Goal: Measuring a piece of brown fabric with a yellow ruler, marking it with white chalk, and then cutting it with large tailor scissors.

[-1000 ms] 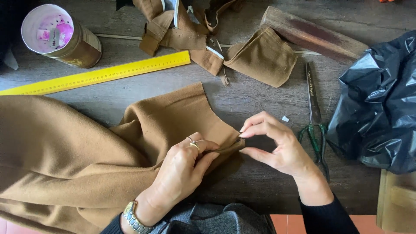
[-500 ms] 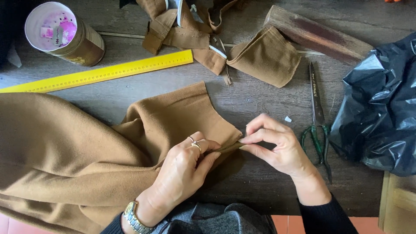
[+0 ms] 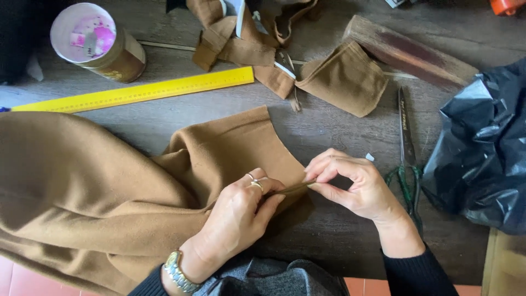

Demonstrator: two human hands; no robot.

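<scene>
Your left hand (image 3: pixel 238 211), with a ring on one finger and a watch at the wrist, is curled closed over the corner edge of the large brown cloth (image 3: pixel 109 192), thumb and fingers pressing a fold. Your right hand (image 3: pixel 350 183) meets it just beside, fingertips pinched shut on the same folded edge, so the two hands almost touch. The cloth lies spread across the near left part of the wooden surface (image 3: pixel 339 241), its corner reaching the middle. Green-handled scissors (image 3: pixel 406 159) lie just right of your right hand, next to a crumpled black plastic bag (image 3: pixel 485 159). Beyond the cloth lie a yellow ruler (image 3: pixel 137 94), a round tin (image 3: pixel 96 44), brown fabric scraps (image 3: pixel 339 77) and a wooden block (image 3: pixel 408 52).
</scene>
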